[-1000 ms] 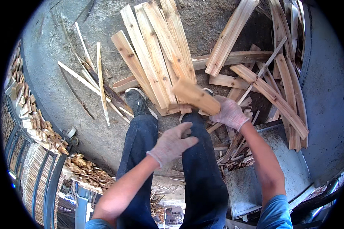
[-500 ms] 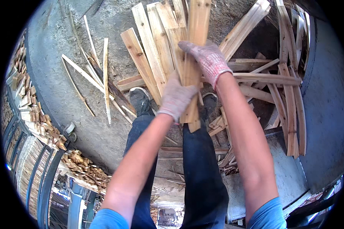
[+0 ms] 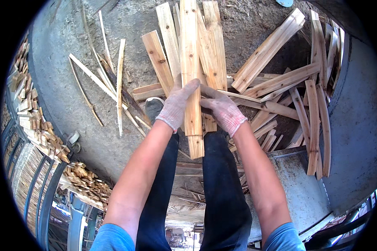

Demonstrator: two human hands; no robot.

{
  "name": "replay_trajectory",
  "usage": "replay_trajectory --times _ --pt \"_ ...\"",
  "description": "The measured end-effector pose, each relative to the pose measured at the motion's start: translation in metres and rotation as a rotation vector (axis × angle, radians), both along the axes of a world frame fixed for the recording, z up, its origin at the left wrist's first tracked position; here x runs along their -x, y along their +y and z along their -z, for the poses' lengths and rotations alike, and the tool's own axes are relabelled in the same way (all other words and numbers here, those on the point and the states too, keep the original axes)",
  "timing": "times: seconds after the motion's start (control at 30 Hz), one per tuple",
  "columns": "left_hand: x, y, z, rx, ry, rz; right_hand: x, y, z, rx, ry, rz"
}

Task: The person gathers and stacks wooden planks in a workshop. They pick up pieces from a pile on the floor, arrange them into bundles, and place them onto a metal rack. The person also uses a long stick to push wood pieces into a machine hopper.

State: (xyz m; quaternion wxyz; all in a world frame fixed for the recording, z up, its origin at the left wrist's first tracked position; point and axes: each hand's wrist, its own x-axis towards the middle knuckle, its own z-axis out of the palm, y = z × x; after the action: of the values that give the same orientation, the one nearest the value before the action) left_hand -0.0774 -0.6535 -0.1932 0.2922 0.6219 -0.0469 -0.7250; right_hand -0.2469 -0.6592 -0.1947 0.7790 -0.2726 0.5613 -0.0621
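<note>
My left hand (image 3: 176, 102), in a pale stained work glove, is closed around a long light-brown wooden plank (image 3: 190, 54) with dark knots, its thumb across the top face. A second plank (image 3: 196, 147) shows beneath it, its lower end jutting out toward me. My right hand (image 3: 223, 109), gloved too, is closed at the right edge of these planks, its fingertips partly hidden by them. Behind and beyond my hands several more planks (image 3: 213, 46) fan out away from me, one darker plank (image 3: 158, 60) leaning left.
Thin wood strips (image 3: 120, 83) lie on the dirt floor at left. A loose heap of planks (image 3: 272, 50) spreads at right, beside a grey metal surface (image 3: 356, 113). Stacked wood pieces (image 3: 37, 121) line the far left, near a dark metal frame (image 3: 46, 196). My shoe (image 3: 154, 105) stands below the planks.
My hands have shifted, the left one now higher up on the planks and the right one lower at their right edge. The held plank has moved left. Another plank now lies across the right heap.
</note>
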Motion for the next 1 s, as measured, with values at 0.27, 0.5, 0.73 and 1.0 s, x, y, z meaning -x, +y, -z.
replay_trajectory --times 0.27,0.5,0.73,1.0 --pt "-0.021 0.006 -0.006 -0.076 0.24 -0.069 -0.033 0.002 -0.039 0.356 0.317 -0.228" --pt "-0.034 0.014 -0.014 -0.099 0.449 -0.236 -0.044 0.026 -0.044 0.356 0.435 -0.022" --pt "-0.016 0.012 -0.025 0.006 0.398 -0.387 -0.046 0.037 -0.038 0.153 0.349 0.216" --pt "-0.035 0.029 -0.01 -0.2 0.525 -0.508 -0.049 0.012 -0.051 0.233 0.563 -0.119"
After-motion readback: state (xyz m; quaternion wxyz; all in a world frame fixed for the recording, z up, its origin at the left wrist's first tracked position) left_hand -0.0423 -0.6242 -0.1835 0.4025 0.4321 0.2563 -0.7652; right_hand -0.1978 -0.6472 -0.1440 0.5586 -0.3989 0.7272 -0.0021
